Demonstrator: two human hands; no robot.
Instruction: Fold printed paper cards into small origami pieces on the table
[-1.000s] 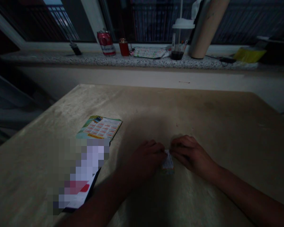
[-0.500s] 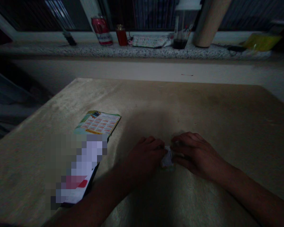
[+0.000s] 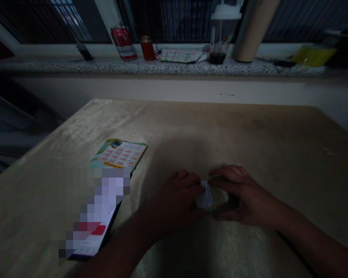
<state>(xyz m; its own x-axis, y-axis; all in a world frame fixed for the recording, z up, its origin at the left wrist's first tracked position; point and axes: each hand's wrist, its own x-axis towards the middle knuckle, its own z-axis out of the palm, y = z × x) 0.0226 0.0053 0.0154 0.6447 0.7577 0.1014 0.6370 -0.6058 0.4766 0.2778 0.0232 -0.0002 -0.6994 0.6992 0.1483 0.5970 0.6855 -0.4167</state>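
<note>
Small printed paper (image 3: 205, 199) sits between the two hands, apparently flat on the bench (image 3: 272, 139), its lines of text facing up but too fine to read. Fingers of the left hand (image 3: 176, 195) overlap its left side, forefinger across the upper part and thumb low down by the near edge; whether they pinch the paper or only press on it, I cannot tell. On the right hand (image 3: 245, 193), the thumb and forefinger are parted in a wide curve, with bare bench showing in the gap; the forefinger tip reaches the paper's far right corner and the thumb tip is near the close one, contact unclear.

The step in hand looks like steadying and squaring the small paper by its edges. As I judge it, the next move calls for a firm left hold and a light, even touch from the right at both corners.

Farther out to the left, a phone (image 3: 88, 246) lies with its screen lit, much of it blurred out, and just beyond it a colourful leaflet (image 3: 121, 154) printed with a grid. Past the bench, the windowsill (image 3: 104, 66) carries a red can (image 3: 124, 43), a red jar (image 3: 147, 49) and a lidded cup (image 3: 219, 42) with dark liquid.
</note>
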